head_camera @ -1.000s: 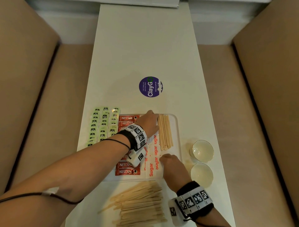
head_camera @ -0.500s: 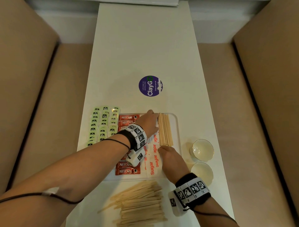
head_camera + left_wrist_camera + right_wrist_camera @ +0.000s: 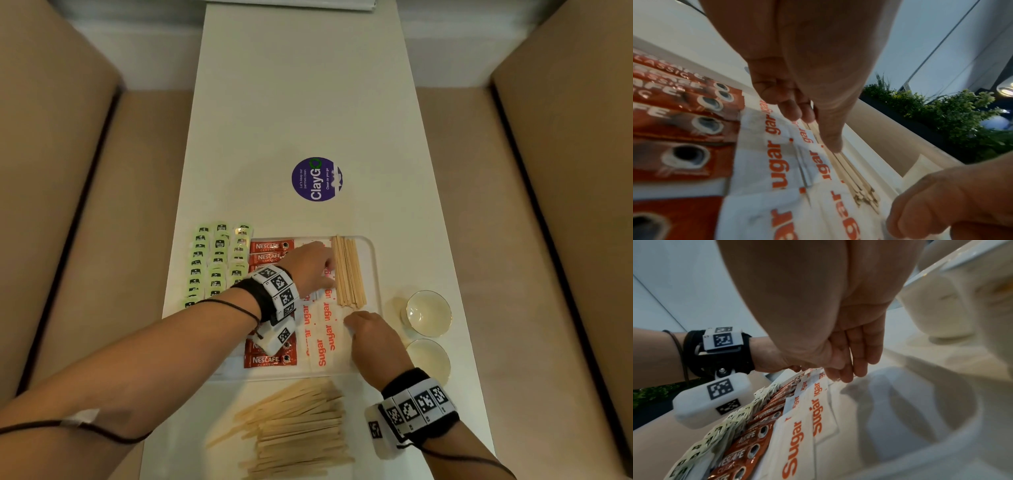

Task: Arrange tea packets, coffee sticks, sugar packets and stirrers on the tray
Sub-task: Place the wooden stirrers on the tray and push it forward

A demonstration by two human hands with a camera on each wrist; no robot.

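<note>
On the white tray (image 3: 373, 260), red coffee sticks (image 3: 270, 251) fill the left column, white sugar packets (image 3: 320, 337) overlap mid-tray, wooden stirrers (image 3: 347, 270) lie bundled lengthwise at right; green tea packets (image 3: 215, 260) line its left edge.

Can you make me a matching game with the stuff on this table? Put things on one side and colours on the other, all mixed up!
Things:
1. tea packets
2. coffee sticks
3. sugar packets
4. round sticker

Colours:
A. purple
B. white with orange letters
C. pale green
D. red

Pairs: 1-C, 2-D, 3-B, 4-A
</note>
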